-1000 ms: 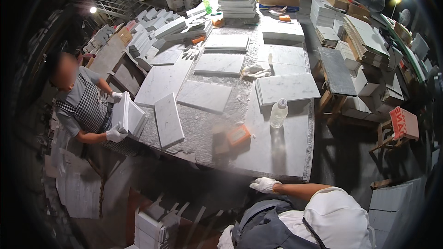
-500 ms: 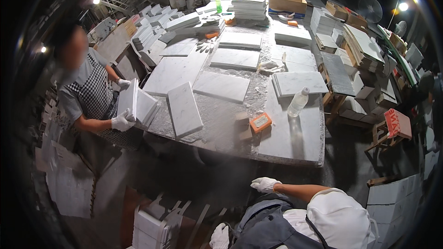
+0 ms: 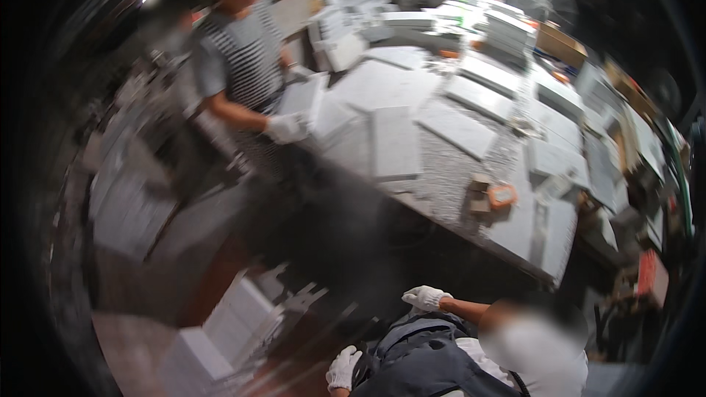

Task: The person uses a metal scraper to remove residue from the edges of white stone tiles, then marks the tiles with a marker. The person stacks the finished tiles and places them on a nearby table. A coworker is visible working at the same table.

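Note:
My left hand (image 3: 343,367), in a white knit glove, hangs at the lower edge beside my dark grey apron (image 3: 434,353). My right hand (image 3: 425,298), gloved the same way, is in front of the apron, its fingers loosely extended to the left. Neither hand shows anything in it. Nearest to my left hand are pale stone slabs (image 3: 239,320) standing on slatted supports at the lower left. Beyond my right hand is the near edge of a dusty worktable (image 3: 448,184) bearing white marble slabs (image 3: 396,143). Motion blurs much of the picture.
At the table's left side a co-worker in a checked apron (image 3: 246,59) holds several slabs (image 3: 303,99) with gloved hands. An orange box (image 3: 502,195) and small brown blocks (image 3: 479,195) lie on the table. A stool with a red cover (image 3: 651,276) stands at right.
My view has swung left, so the table and co-worker appear farther right. The slabs at the lower left show more fully. My gloved hands keep nearly the same place against my body.

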Available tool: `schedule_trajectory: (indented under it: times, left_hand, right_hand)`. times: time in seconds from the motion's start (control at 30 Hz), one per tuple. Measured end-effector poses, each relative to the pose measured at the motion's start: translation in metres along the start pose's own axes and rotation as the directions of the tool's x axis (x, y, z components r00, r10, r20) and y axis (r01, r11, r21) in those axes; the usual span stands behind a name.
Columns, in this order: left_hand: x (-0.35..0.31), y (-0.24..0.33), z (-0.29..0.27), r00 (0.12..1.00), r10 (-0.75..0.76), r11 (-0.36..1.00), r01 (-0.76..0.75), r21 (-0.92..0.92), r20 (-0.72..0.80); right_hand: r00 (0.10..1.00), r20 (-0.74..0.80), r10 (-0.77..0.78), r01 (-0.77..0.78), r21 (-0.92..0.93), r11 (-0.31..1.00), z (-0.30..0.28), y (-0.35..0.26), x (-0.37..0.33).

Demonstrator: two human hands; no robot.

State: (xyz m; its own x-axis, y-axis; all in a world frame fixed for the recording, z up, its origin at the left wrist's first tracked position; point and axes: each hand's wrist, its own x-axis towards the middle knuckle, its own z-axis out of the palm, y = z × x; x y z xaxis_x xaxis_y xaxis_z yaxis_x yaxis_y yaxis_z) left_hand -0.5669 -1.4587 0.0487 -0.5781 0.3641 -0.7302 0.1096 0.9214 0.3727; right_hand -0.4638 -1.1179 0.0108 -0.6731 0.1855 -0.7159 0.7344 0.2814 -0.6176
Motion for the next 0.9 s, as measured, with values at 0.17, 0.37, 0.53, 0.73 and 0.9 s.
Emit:
schedule_trajectory:
  times: [0.17, 0.37, 0.53, 0.73, 0.9]
  left_hand:
    - [-0.032, -0.045, -0.013, 0.985, -0.121, 0.976, 0.096, -0.194, -0.12]
    - [-0.055, -0.082, 0.001, 0.978, -0.15, 0.96, 0.109, -0.257, -0.148]
    - [-0.048, -0.134, 0.022, 0.957, 0.291, 0.771, -0.24, 0.59, 0.008]
    - [-0.074, -0.132, -0.033, 0.923, -0.054, 0.995, 0.015, -0.103, -0.382]
    - [-0.051, -0.106, -0.148, 0.866, -0.312, 0.906, 0.148, -0.396, -0.392]
  right_hand:
    - [0.99, 0.101, -0.094, 0.099, -0.04, 0.994, 0.042, -0.042, 0.046]
    - [0.972, 0.046, -0.231, 0.222, 0.145, 0.964, 0.067, -0.11, 0.076]
    - [0.642, -0.679, -0.355, 0.765, 0.541, 0.349, 0.004, -0.234, 0.034]
    - [-0.129, -0.964, -0.232, 0.966, -0.175, 0.188, -0.107, -0.353, -0.017]
    - [0.72, -0.501, -0.479, 0.673, 0.674, 0.306, -0.001, -0.378, 0.132]
